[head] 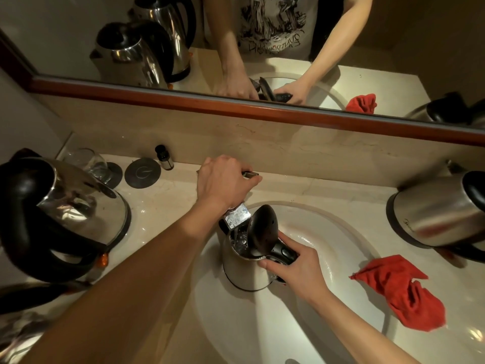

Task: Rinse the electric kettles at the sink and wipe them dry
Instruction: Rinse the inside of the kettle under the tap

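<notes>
The round white sink basin (328, 258) is largely taken up by an upright steel kettle with its black lid raised (246, 261), set right under the chrome tap spout (236, 218). On the left of the marble tabletop (170, 200) a big steel kettle with a black handle (65, 214) crowds the rim. On the right, a crumpled red cloth (399, 290) and another brushed-steel kettle (441, 216) narrow the way. Bare basin lies open in front, nearer me.

glass (89, 164), small bottle (164, 157), round coasters (142, 172), mirror (393, 35)
</notes>
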{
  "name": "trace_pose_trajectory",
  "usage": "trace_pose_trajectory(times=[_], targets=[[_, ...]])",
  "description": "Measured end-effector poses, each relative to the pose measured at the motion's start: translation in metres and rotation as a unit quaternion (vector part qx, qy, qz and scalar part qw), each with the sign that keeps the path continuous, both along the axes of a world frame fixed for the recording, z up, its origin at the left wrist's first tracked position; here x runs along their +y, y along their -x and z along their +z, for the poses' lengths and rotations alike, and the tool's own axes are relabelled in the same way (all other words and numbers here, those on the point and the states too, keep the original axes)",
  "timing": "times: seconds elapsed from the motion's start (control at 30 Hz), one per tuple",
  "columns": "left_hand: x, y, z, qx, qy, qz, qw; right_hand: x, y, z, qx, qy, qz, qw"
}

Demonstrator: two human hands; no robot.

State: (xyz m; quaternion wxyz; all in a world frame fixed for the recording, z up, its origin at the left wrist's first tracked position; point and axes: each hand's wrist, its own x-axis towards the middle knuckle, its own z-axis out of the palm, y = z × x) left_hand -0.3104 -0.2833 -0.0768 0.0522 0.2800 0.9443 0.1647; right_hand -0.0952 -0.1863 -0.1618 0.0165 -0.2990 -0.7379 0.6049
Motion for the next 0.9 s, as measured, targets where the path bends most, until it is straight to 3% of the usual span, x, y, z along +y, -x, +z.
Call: trace_pose_trajectory(times=[0.9], targets=[[0.001,0.006,-0.013,0.001,-0.002,0.004,1.000,0.000,0.001,0.004,0.005,-0.011,0.003,1.000]])
